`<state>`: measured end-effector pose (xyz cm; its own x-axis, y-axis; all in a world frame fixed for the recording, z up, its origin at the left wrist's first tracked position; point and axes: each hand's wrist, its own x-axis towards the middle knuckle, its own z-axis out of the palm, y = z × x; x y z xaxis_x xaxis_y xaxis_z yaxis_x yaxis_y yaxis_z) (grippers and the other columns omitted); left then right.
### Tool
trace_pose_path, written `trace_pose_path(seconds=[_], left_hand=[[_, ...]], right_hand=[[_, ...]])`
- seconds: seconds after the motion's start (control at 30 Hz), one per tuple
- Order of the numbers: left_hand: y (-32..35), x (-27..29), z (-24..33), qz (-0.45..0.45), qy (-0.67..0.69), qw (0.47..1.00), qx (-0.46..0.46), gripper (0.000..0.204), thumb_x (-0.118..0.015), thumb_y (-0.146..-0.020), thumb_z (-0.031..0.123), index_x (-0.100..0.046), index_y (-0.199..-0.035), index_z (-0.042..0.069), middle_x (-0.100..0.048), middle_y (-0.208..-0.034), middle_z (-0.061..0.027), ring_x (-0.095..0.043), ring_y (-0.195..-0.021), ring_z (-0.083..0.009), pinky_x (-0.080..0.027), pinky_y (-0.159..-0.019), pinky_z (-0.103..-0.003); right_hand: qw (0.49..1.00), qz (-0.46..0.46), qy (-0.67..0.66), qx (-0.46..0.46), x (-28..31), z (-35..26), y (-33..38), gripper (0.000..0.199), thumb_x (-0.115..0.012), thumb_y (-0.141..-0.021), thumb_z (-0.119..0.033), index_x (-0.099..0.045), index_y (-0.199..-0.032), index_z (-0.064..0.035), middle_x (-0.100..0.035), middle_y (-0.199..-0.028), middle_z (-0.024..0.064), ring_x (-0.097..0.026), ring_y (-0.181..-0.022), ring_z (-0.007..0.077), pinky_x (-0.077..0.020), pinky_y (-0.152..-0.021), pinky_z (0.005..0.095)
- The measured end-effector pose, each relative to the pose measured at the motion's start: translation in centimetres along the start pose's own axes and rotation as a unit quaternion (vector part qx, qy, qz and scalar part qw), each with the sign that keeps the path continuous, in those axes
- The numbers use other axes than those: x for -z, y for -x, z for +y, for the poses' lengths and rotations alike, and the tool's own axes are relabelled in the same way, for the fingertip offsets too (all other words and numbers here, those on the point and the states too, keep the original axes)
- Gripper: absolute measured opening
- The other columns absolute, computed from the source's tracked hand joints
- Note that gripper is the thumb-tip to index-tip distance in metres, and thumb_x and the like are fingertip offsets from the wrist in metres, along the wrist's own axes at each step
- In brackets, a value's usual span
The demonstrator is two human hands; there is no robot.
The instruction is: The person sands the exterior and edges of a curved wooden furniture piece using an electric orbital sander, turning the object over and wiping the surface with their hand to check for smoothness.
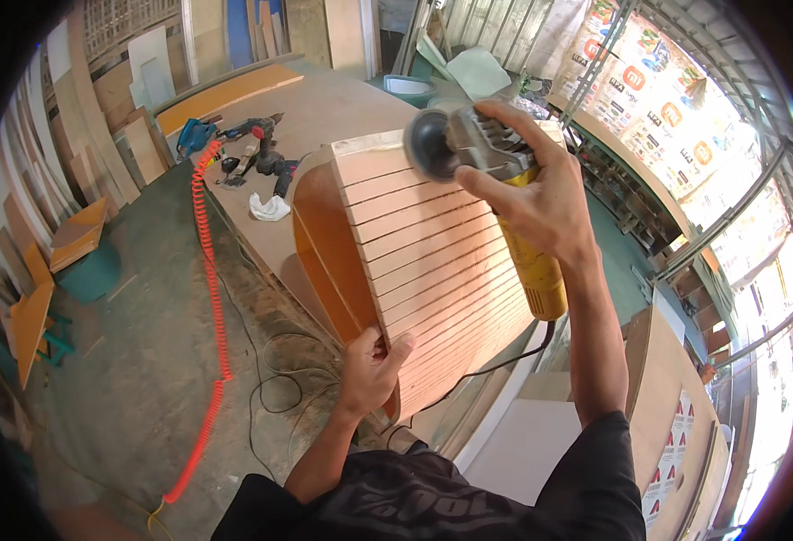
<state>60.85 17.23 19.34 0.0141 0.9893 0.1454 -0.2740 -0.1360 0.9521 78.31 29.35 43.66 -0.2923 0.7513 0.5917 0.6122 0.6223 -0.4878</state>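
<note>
In front of me a curved wooden piece (pixel 424 243) with a row of parallel grooves stands on the workbench, its hollow side facing left. My right hand (pixel 536 185) grips a yellow angle grinder (pixel 532 261) near its grey head. The grinder's round dark disc (pixel 430 145), blurred, is at the far top edge of the wood; whether it touches cannot be told. My left hand (pixel 369 370) is closed on the near left edge of the wooden piece, thumb on the grooved face and fingers curled round the edge. A black cord (pixel 496 365) trails from the grinder's rear.
On the workbench (pixel 360 99), far left, lie a cordless drill (pixel 261 144), a blue power tool (pixel 196 137) and a crumpled white cloth (pixel 269 207). A red coiled hose (pixel 213 298) hangs down to the floor at left, beside loose black cables (pixel 257 388). Boards (pixel 90 117) lean along the left wall.
</note>
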Motion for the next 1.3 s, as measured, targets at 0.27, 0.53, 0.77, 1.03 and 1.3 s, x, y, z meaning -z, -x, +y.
trace_pose_path(seconds=[0.27, 0.53, 0.77, 1.03, 1.3], left_hand=[[0.4, -0.5, 0.9, 0.035, 0.003, 0.999, -0.008, 0.024, -0.069, -0.103, 0.01, -0.065, -0.118, -0.009, -0.072, -0.108, -0.0092, -0.066, -0.097, -0.0104, -0.055, -0.085, -0.028], [0.6, -1.4, 1.7, 0.085, -0.049, 0.995, 0.006, 0.025, -0.068, -0.104, 0.015, -0.064, -0.116, -0.006, -0.067, -0.097, -0.003, -0.057, -0.081, -0.0058, -0.048, -0.072, -0.024], [0.3, -1.8, 2.4, 0.21, -0.199, 0.949, -0.125, 0.053, -0.074, -0.097, 0.014, -0.053, -0.14, -0.008, -0.061, -0.131, -0.0193, -0.058, -0.125, -0.025, -0.045, -0.106, -0.039], [-13.3, -3.8, 14.6, 0.134, -0.792, 0.534, -0.266, 0.077, -0.054, -0.106, 0.044, -0.03, -0.164, -0.002, -0.028, -0.17, -0.0245, -0.023, -0.16, -0.0372, -0.013, -0.131, -0.051], [-24.5, -14.0, 8.7, -0.039, -0.809, 0.499, -0.307, 0.095, -0.038, -0.107, 0.065, -0.018, -0.165, -0.009, -0.015, -0.175, -0.0245, -0.009, -0.164, -0.0351, -0.008, -0.133, -0.047]], right_hand=[[0.998, 0.046, 0.009, -0.044, 4.0, 7.5, -1.5, 0.068, -0.085, -0.075, -0.033, -0.069, -0.136, -0.01, -0.076, -0.115, 0.0148, -0.074, -0.099, 0.0231, -0.0573, -0.094, 0.0374], [0.994, 0.06, 0.027, -0.087, 8.2, 14.5, -3.1, 0.073, -0.085, -0.072, -0.039, -0.07, -0.139, -0.012, -0.075, -0.121, 0.0158, -0.074, -0.104, 0.0249, -0.0569, -0.096, 0.0383], [0.989, 0.094, 0.031, -0.107, 11.0, 20.4, -4.0, 0.076, -0.085, -0.07, -0.045, -0.07, -0.139, -0.0144, -0.075, -0.122, 0.0159, -0.073, -0.107, 0.0262, -0.0554, -0.097, 0.0375], [0.962, 0.207, 0.012, -0.177, 16.5, 23.9, 3.9, 0.07, -0.087, -0.075, -0.037, -0.069, -0.137, -0.0102, -0.074, -0.121, 0.0148, -0.071, -0.105, 0.0214, -0.0543, -0.096, 0.035], [0.902, 0.279, -0.179, -0.275, 17.8, 23.4, 23.1, 0.062, -0.083, -0.084, -0.018, -0.063, -0.14, -0.0019, -0.071, -0.115, 0.0115, -0.066, -0.097, 0.0167, -0.0523, -0.088, 0.0281]])
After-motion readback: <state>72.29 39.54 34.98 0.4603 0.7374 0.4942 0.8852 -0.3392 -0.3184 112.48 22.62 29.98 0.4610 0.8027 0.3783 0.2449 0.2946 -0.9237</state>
